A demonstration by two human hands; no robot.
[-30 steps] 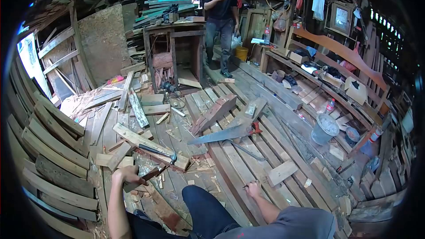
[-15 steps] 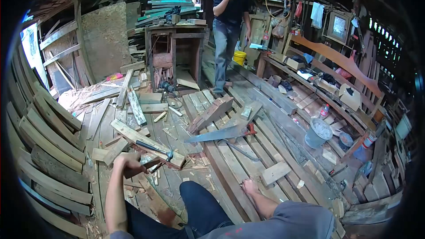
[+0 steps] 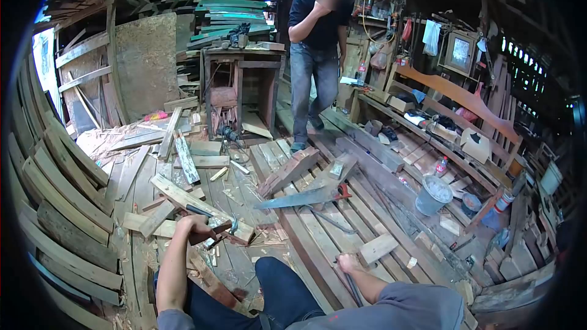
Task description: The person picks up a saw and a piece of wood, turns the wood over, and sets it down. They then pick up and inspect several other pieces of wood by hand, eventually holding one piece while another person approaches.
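Note:
My left hand [image 3: 194, 225] is closed around a short brown wooden block [image 3: 211, 233], just in front of a pale board [image 3: 183, 197]. On that board lies a claw hammer [image 3: 211, 214], its handle partly covered by my hand and its head toward the right. My right hand [image 3: 349, 263] rests low over the long planks [image 3: 318, 241], with its fingers wrapped round a thin dark rod [image 3: 353, 288] that points back toward me. Beyond it are a handsaw [image 3: 299, 198] and a dark curved bar [image 3: 332, 220].
A person [image 3: 315, 55] stands ahead beside a wooden cabinet [image 3: 243, 56]. To the right are a bucket [image 3: 434, 194] and a long bench [image 3: 428, 123] with clutter. Curved planks [image 3: 73, 208] stack at left. Shavings and offcuts litter the floor; a thick beam [image 3: 287, 174] lies behind the saw.
My left hand has shifted right with the block, toward the hammer head. The thin dark rod now shows in my right hand. The person ahead has stepped closer.

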